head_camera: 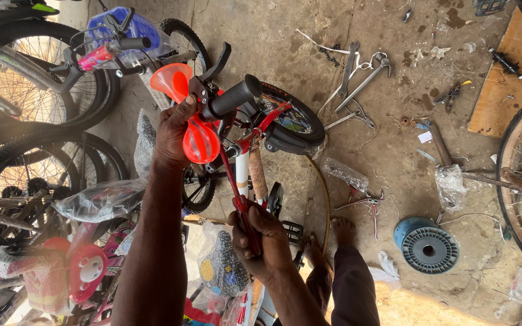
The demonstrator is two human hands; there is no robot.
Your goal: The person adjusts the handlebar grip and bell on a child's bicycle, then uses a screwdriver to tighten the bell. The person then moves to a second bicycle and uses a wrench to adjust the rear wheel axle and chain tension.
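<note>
Concrete floor [285, 54]; left hand [173, 130] grip holds orange horn [199, 142], right hand [261, 241] grip clamps red-handled pliers [240, 193].

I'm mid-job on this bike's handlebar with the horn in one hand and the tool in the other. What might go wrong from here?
1. The left hand pinches the orange horn right by the handlebar grip; if the red-handled tool in the right hand slips, those fingers could get nipped.
2. Bare feet stand close to loose pliers and spanners on the floor, so a careless step may hurt.
</note>
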